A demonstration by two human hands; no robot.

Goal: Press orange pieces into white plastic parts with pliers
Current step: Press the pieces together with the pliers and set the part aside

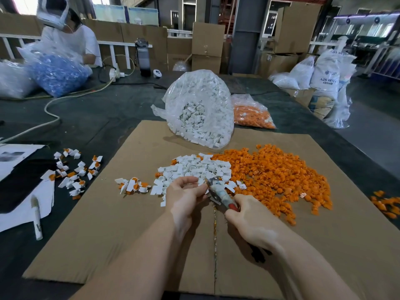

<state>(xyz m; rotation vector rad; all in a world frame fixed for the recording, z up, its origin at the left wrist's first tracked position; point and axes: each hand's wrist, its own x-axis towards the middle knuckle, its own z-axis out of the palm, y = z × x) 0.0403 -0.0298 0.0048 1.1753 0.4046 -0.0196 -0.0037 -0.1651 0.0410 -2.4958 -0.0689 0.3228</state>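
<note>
Right hand (249, 219) grip clenched on the pliers (220, 194), handles in fist; left hand (184, 193) pinches a small white part at the plier tip. Just beyond the pliers: white parts pile (194, 167), orange pieces pile (277, 169) to its right, both on cardboard sheet (108, 213); farther back, bag of white parts (201, 109).

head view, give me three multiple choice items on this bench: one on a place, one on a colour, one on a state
1. Where does the loose orange pile lie relative to the loose white pile?
A. to its right
B. to its left
C. inside the clear bag

2. What colour are the pliers' handles?
A. blue
B. red
C. yellow

3. What is the right hand doing?
A. resting flat on the cardboard
B. reaching into a bag
C. gripping the pliers

Answers: 1 A, the orange pieces spread right of the white ones on the cardboard sheet. 2 B, red shows beside the fingers. 3 C, its fingers curl round the handles while the left hand holds a white part at the tool's tip.
</note>
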